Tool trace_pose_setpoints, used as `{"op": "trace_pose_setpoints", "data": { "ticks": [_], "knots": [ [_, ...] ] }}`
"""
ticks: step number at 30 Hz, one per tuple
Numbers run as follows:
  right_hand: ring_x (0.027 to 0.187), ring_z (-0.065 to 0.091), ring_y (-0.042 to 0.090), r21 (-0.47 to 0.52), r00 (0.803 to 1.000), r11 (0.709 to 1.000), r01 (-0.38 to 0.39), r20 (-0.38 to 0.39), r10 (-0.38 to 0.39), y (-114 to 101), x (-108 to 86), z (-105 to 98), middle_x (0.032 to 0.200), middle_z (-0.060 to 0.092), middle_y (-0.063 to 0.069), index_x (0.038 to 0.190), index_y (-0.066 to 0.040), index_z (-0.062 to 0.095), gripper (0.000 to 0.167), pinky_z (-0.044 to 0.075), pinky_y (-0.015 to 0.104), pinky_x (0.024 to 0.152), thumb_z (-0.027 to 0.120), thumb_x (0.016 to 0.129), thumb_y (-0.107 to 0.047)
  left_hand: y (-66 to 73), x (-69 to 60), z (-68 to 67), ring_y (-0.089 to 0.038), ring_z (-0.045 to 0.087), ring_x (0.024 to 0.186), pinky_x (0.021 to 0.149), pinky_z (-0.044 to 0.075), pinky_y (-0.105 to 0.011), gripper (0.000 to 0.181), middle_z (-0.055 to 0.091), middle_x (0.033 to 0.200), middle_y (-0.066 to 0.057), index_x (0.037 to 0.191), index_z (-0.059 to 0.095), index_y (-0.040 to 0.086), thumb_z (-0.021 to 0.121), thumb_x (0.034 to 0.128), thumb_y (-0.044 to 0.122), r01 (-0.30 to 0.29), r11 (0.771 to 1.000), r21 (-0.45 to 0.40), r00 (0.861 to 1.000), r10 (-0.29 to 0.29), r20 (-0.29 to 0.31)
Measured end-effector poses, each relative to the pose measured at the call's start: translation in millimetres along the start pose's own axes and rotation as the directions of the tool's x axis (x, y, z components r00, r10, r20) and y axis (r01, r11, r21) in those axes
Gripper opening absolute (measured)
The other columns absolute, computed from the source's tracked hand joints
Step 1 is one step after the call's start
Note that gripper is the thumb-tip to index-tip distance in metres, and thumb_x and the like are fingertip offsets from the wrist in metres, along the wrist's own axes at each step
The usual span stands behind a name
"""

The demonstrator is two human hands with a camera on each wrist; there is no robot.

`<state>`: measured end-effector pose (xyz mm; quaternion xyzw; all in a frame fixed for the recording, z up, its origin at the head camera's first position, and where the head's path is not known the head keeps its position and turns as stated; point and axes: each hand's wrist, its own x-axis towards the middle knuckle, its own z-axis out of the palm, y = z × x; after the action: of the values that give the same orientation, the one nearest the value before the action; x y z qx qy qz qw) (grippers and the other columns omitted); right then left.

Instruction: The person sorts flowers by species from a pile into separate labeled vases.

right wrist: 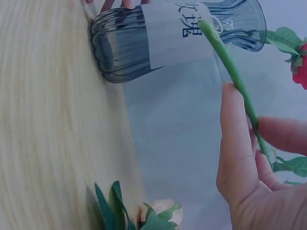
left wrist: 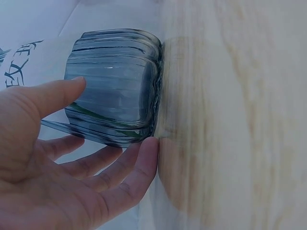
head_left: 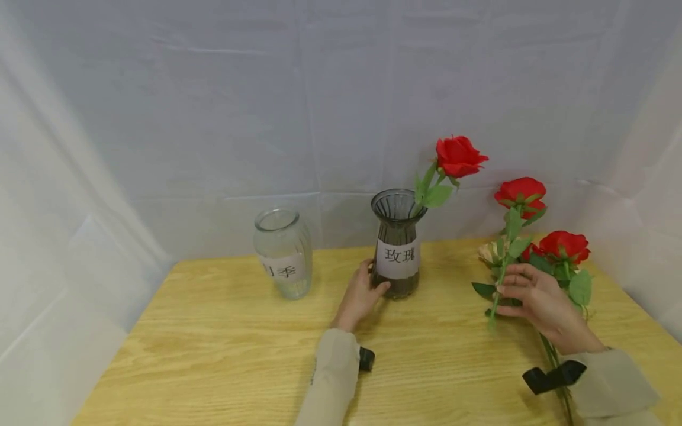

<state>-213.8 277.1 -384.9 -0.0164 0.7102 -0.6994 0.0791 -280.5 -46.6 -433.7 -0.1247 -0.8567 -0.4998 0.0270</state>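
A grey ribbed glass vase (head_left: 396, 232) with a white paper label stands upright on the table, one red rose (head_left: 460, 157) leaning out of its mouth to the right. My left hand (head_left: 359, 299) holds the vase low on its left side. In the left wrist view the thumb lies over the glass and the fingers (left wrist: 112, 175) curl beneath. To the right, my right hand (head_left: 546, 307) pinches the green stem (right wrist: 232, 69) of another red rose (head_left: 521, 194) between thumb and fingers. The stem's bare end points toward the vase in the right wrist view.
A clear glass vase (head_left: 284, 239) with its own label stands left of the grey one. More flowers lie at the table's right, among them a red rose (head_left: 563, 245) and a pale bloom (head_left: 487, 253). White cloth (head_left: 224, 118) hangs behind the wooden table (head_left: 213, 355).
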Motion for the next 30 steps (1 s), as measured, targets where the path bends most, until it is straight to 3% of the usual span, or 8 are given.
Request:
{"op": "trace_pose_setpoints", "data": {
  "ticks": [7,14,19,23,30],
  "knots": [
    [0.092,0.06,0.012,0.179,0.996,0.982,0.066,-0.068,-0.055,-6,2.1,8,0.094,0.057,-0.003,0.12,-0.01,0.038,0.022,0.06,0.036,0.081,0.054,0.105,-0.009,-0.4,0.1,0.4,-0.045,0.05,0.129,0.106,0.042,-0.055,0.061,0.049,0.14,-0.033,0.146,0.038,-0.01,0.068,0.097,0.01,-0.006,1.0,0.004,1.0,0.006,-0.006],
    [0.084,0.062,0.014,0.4,0.983,0.9,0.172,-0.125,-0.132,-6,5.2,24,0.086,0.057,-0.002,0.109,-0.012,0.04,0.018,0.059,0.039,0.083,0.054,0.104,-0.003,0.0,1.7,0.8,-0.046,0.049,0.129,0.107,0.041,-0.055,0.061,0.05,0.139,-0.034,0.145,0.039,-0.011,0.069,0.0967,0.009,-0.016,1.0,0.008,1.0,0.016,-0.008],
    [0.08,0.063,0.014,0.429,0.973,0.876,0.219,-0.166,-0.162,-8,7.2,32,0.085,0.058,-0.002,0.11,-0.013,0.037,0.019,0.06,0.037,0.081,0.053,0.105,-0.003,1.1,1.6,1.6,-0.045,0.05,0.129,0.107,0.042,-0.054,0.06,0.05,0.14,-0.033,0.146,0.039,-0.011,0.069,0.097,0.009,-0.011,1.0,0.001,1.0,0.011,-0.006],
    [0.08,0.062,0.011,0.446,0.964,0.863,0.236,-0.218,-0.151,-12,9.1,36,0.095,0.054,-0.002,0.111,-0.013,0.033,0.021,0.06,0.035,0.08,0.052,0.105,-0.006,1.3,1.0,1.8,-0.045,0.05,0.13,0.107,0.042,-0.054,0.06,0.049,0.141,-0.033,0.146,0.039,-0.01,0.069,0.0969,0.009,-0.009,1.0,0.005,1.0,0.009,-0.006],
    [0.082,0.066,0.016,0.496,0.927,0.796,0.347,-0.31,-0.211,-18,11.9,51,0.101,0.052,0.004,0.105,-0.009,0.033,0.024,0.06,0.039,0.081,0.055,0.102,0.0,0.0,1.1,0.6,-0.046,0.049,0.13,0.108,0.04,-0.056,0.06,0.05,0.139,-0.035,0.145,0.04,-0.011,0.069,0.0962,0.008,-0.016,1.0,-0.001,1.0,0.016,-0.014]
  ]
}}
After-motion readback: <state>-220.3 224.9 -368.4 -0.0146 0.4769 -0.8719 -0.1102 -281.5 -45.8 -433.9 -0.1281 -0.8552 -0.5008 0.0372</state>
